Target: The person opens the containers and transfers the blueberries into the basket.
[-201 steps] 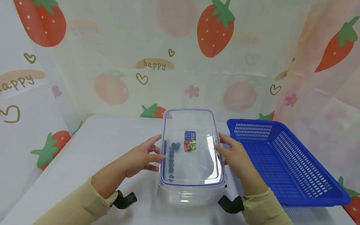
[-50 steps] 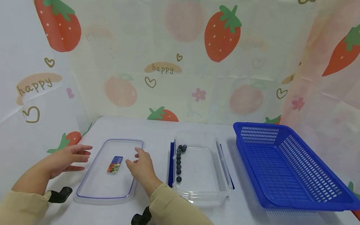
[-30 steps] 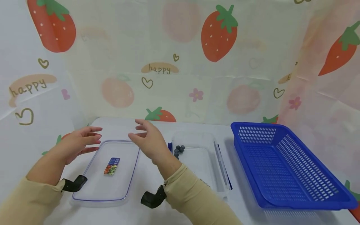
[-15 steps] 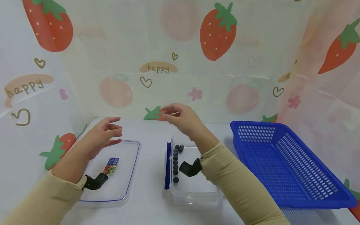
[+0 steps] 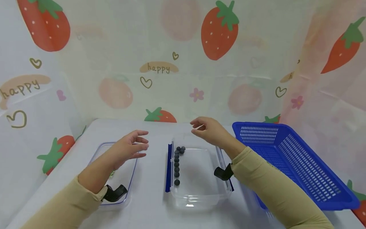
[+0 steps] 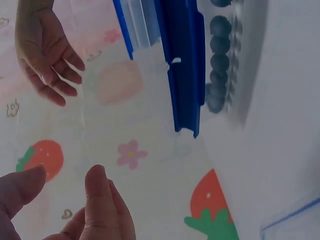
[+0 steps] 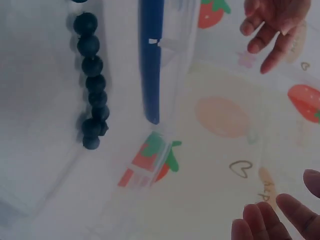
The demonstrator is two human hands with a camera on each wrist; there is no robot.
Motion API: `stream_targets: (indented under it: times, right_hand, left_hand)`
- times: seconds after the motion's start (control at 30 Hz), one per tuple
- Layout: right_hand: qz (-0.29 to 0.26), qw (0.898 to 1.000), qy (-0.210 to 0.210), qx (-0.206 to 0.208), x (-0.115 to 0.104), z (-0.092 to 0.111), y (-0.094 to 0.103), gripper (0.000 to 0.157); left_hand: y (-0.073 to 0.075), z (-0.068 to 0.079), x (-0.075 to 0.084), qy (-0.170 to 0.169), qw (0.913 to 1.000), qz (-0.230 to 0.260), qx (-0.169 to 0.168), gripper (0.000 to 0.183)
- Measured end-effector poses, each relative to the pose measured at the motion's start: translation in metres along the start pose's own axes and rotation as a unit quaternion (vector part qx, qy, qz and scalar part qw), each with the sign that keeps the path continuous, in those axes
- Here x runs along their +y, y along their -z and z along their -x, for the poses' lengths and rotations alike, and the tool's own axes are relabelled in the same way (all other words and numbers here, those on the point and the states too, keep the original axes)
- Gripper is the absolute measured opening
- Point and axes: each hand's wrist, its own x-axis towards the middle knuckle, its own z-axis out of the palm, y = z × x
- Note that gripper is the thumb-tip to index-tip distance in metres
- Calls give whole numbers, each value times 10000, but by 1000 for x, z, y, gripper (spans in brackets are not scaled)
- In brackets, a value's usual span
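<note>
An uncovered clear plastic container (image 5: 200,187) stands mid-table in the head view, its blue side latches (image 5: 168,167) hanging outward. Several blueberries (image 5: 177,164) lie in a row along its left inner wall, with a small cluster at the far end. To the left lies its clear lid (image 5: 130,184) with a blue-purple rim, partly covered by my left arm. My left hand (image 5: 123,151) is in the air between lid and container, fingers loosely extended, holding nothing. Over the container's far right corner hovers my right hand (image 5: 213,132), fingers relaxed and bent, with nothing visible in them.
A blue perforated plastic basket (image 5: 317,162) stands on the right, partly behind my right sleeve (image 5: 274,187). Black wrist mounts (image 5: 114,193) stick out below both wrists. A strawberry-print curtain (image 5: 186,63) encloses the back and sides of the white table (image 5: 148,210).
Earlier both hands held the lidded container; the lid then lay on the table at left with the latches down. Since then, both empty hands have moved right, the right one over the container.
</note>
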Motion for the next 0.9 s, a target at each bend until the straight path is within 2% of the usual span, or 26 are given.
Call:
stream_targets:
  times: [0.23, 0.43, 0.63, 0.9]
  right_hand:
    - [-273, 9996, -73, -45, 15, 12, 3, 33]
    - [-318, 9995, -52, 56, 20, 15, 3, 34]
    - [-300, 9992, -265, -77, 21, 15, -3, 35]
    - [-233, 9994, -231, -61, 21, 14, -1, 36]
  left_hand:
    - [-37, -6, -13, 631, 9978, 204, 5, 53]
    - [-62, -15, -28, 888, 9954, 356, 79, 60]
    - [-77, -21, -36, 1000, 9938, 469, 150, 74]
    - [-88, -21, -34, 1120, 9926, 468, 35, 69]
